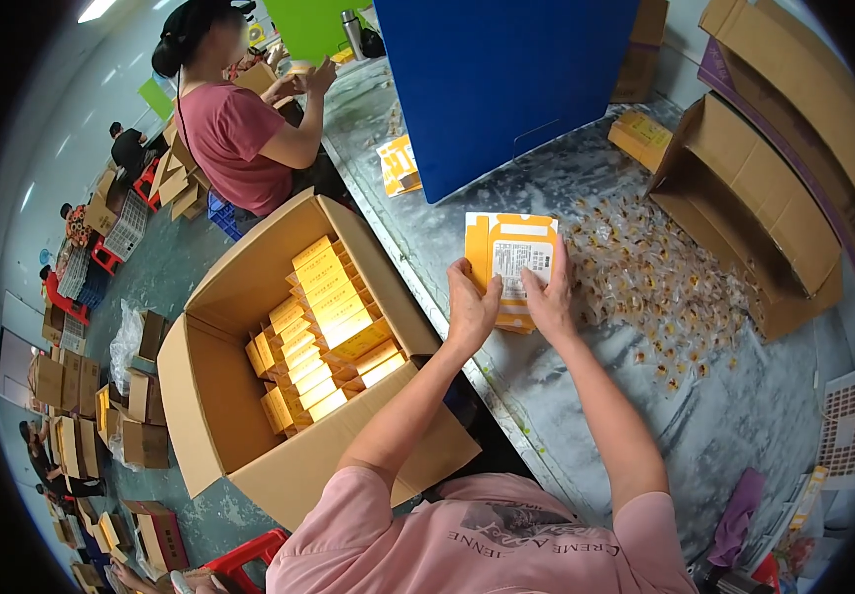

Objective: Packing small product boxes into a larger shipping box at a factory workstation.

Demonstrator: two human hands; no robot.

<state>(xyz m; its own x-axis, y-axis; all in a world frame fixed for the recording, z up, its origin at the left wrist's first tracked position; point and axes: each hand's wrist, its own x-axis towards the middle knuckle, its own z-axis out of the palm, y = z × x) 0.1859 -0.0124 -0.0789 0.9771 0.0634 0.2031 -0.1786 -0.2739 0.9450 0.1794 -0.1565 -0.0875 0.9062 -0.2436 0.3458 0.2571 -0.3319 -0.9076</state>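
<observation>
A stack of flattened orange-and-white cartons (523, 236) is held over the metal table between my two hands. My left hand (472, 305) grips its left edge, thumb on the front face. On the right side my right hand (551, 303) holds it, its thumb lying near a white printed label. Just right of the stack, many small clear-wrapped pieces (660, 287) lie loose in a wide heap. To the left of my left forearm, a large open cardboard box (207, 386) holds rows of filled yellow cartons (333, 302).
A tall blue panel (506, 89) stands on the table (586, 416) beyond my hands. More flat cartons (400, 165) lie left of it. An open cardboard box (744, 188) rests on its side behind the heap. A co-worker in a pink shirt (224, 134) stands at the far left.
</observation>
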